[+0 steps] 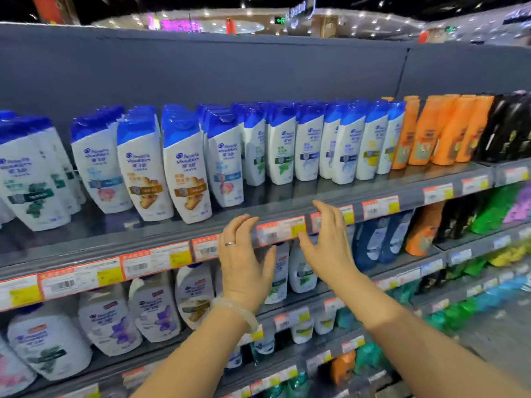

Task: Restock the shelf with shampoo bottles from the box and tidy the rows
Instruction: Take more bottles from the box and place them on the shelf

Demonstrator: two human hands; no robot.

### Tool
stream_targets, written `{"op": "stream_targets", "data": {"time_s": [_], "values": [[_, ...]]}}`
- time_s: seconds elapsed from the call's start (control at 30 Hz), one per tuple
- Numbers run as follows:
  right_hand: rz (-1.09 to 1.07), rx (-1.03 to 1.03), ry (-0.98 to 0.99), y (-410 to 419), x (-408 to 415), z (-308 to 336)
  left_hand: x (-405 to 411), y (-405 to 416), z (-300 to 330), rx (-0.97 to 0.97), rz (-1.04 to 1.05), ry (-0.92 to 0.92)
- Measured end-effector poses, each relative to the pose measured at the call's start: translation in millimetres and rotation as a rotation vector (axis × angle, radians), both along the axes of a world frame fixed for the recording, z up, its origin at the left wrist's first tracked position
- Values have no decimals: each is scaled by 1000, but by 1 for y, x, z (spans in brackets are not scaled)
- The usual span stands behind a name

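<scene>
Top shelf point(287, 209) rows of shampoo bottles point(184, 165) look mostly full, near-left ones lean; box not in view, so stock left unknown; left hand point(244, 262) & right hand point(327, 248) empty, fingers spread, at shelf edge; prob. tidying left

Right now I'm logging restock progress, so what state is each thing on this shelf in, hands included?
left hand: open, empty, raised at the shelf edge
right hand: open, empty, raised at the shelf edge
white shampoo bottles: upright in rows, caps closed, set back from the edge
orange bottles: upright, packed close
black bottles: upright
price tags: in the shelf rail
</scene>
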State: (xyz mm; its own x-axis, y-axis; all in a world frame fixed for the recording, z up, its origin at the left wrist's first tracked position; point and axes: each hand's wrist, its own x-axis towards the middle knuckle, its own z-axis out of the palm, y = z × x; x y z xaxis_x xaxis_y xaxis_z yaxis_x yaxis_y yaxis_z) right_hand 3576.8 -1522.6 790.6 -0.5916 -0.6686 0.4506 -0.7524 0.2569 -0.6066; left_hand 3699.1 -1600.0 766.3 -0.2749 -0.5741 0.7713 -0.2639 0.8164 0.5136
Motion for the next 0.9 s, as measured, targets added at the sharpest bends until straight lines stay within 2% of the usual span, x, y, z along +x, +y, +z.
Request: {"op": "stream_targets", "data": {"time_s": [0.1, 0.23, 0.33, 0.43, 0.53, 0.77, 0.9], "values": [[-85, 95, 23, 45, -27, -39, -19, 29, -28, -10, -42, -179], [-150, 443, 80, 110, -63, -88, -53, 73, -63, -37, -119, -647], [-135, 694, 41, 158, -91, -119, -87, 116, -79, 56, -233, -966], [-170, 821, -2, 218, -120, -152, -128, 167, -105, 124, -266, -1180], [-153, 907, -1, 289, -159, -186, -171, 224, -139, 165, -268, -1320], [-175, 1089, -209, 440, -248, -252, -255, 347, -212, 421, -279, -1571], [-279, 1039, -352, 503, -292, -274, -304, 394, -234, 471, -336, -1685]]}}
